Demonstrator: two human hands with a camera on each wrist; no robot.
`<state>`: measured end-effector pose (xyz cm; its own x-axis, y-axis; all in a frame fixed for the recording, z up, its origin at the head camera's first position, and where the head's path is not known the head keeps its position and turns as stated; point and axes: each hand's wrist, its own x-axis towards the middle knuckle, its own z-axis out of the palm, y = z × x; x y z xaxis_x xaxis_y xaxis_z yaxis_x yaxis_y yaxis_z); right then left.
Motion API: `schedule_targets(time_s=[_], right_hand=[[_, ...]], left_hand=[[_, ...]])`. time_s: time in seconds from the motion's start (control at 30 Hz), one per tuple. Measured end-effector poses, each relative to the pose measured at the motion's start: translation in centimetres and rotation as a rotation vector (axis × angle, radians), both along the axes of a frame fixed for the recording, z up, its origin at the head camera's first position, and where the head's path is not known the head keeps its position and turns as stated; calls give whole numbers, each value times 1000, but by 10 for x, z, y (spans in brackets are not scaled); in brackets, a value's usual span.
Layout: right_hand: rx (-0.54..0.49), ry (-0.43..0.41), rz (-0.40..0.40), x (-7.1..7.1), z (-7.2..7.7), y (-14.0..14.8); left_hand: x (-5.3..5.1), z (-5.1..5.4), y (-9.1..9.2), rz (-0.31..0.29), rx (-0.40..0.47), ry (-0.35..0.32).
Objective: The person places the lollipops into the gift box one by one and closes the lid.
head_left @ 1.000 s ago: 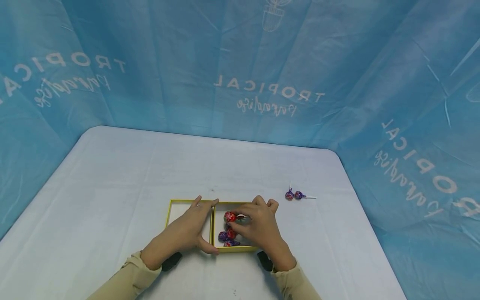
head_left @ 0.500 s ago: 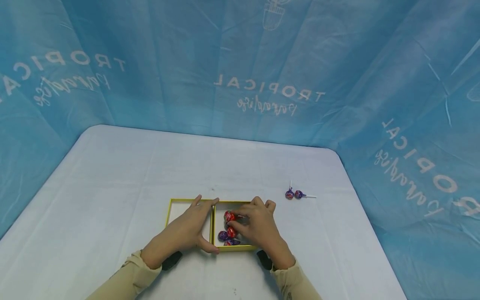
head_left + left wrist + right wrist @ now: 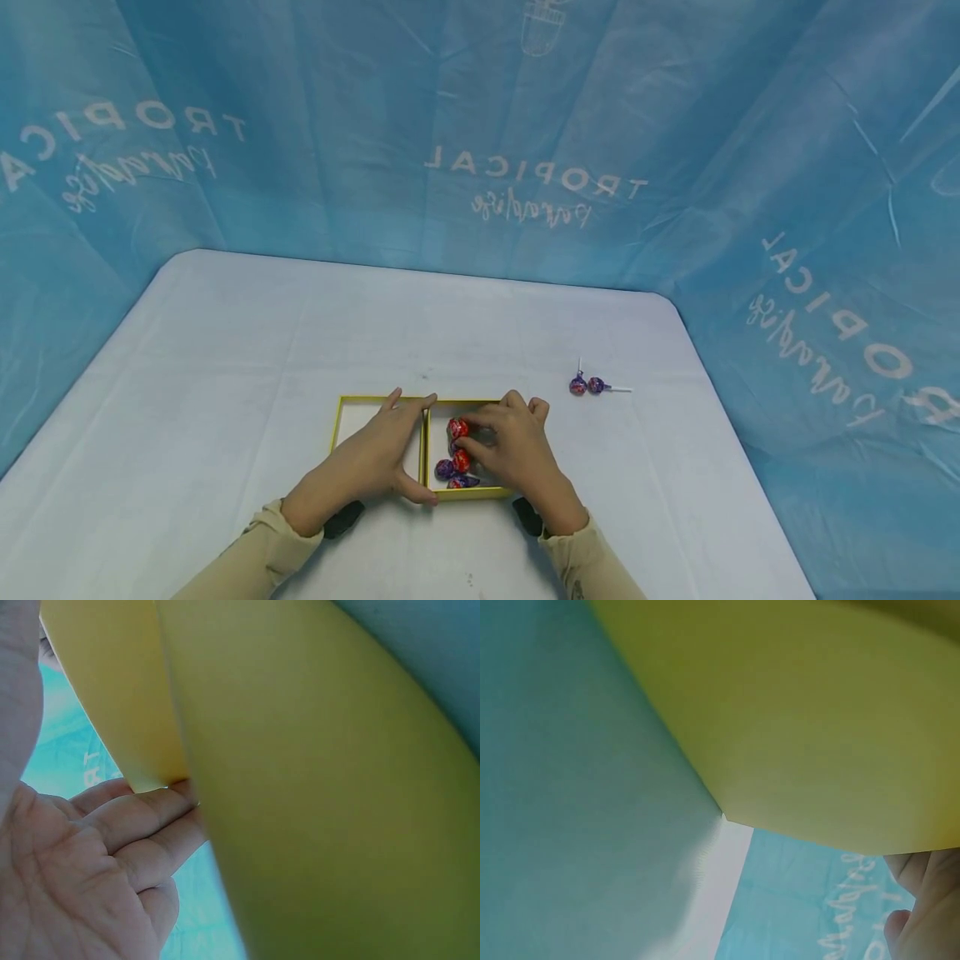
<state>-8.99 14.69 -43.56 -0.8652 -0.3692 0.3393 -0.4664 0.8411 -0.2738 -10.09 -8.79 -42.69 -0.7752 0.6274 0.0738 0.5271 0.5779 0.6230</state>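
Two shallow yellow-edged boxes stand side by side in the head view. My left hand (image 3: pixel 375 450) spans the left box (image 3: pixel 356 419), thumb at the near edge and extended fingers at the far edge, beside the seam. Its fingers (image 3: pixel 142 817) touch the yellow wall (image 3: pixel 322 780) in the left wrist view. My right hand (image 3: pixel 519 442) reaches into the right box (image 3: pixel 474 493) and pinches a red-wrapped lollipop (image 3: pixel 457 427). Below it in that box lie another red lollipop (image 3: pixel 461 460) and purple ones (image 3: pixel 444 469). The right wrist view shows mostly yellow wall (image 3: pixel 817 735), hiding the pinch.
Two purple-wrapped lollipops (image 3: pixel 577 385) with white sticks lie on the white tablecloth (image 3: pixel 247 358), right of and beyond the boxes. A blue printed curtain (image 3: pixel 360 167) surrounds the table's far and side edges.
My right hand and the red lollipop have shifted very slightly within the right box. The left hand keeps its place, and the head view has tilted a little.
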Motion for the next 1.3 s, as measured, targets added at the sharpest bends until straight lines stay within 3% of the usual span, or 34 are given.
schedule_targets(time_s=[0.43, 0.87, 1.3], right_hand=[[23, 50, 2, 1, 5, 1], [8, 32, 8, 0, 2, 3], [-102, 31, 30, 0, 9, 8]], left_hand=[[-2, -1, 0, 0, 2, 6], [-1, -1, 0, -1, 9, -6], [0, 0, 0, -2, 15, 20]])
